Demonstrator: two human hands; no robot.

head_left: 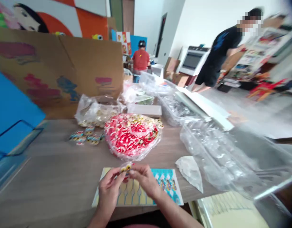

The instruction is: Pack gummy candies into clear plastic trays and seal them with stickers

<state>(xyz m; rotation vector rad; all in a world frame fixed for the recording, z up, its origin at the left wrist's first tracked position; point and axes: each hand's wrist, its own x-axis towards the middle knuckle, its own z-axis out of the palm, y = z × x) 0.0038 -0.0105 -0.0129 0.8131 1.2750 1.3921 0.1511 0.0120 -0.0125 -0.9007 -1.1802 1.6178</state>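
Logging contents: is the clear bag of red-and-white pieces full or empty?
Full: the clear bag bulges with red-and-white pieces on the table.

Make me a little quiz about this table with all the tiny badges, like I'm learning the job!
1. True or false: both hands hold one small badge above the printed card.
2. What sits just behind the card? A) a bag of red and white pieces B) a kettle C) a shoe
3. Fill in: right of the card lies a small clear ____.

Key:
1. True: the left hand and right hand pinch the badge over the card.
2. A, the bag.
3. Pouch, on the table.
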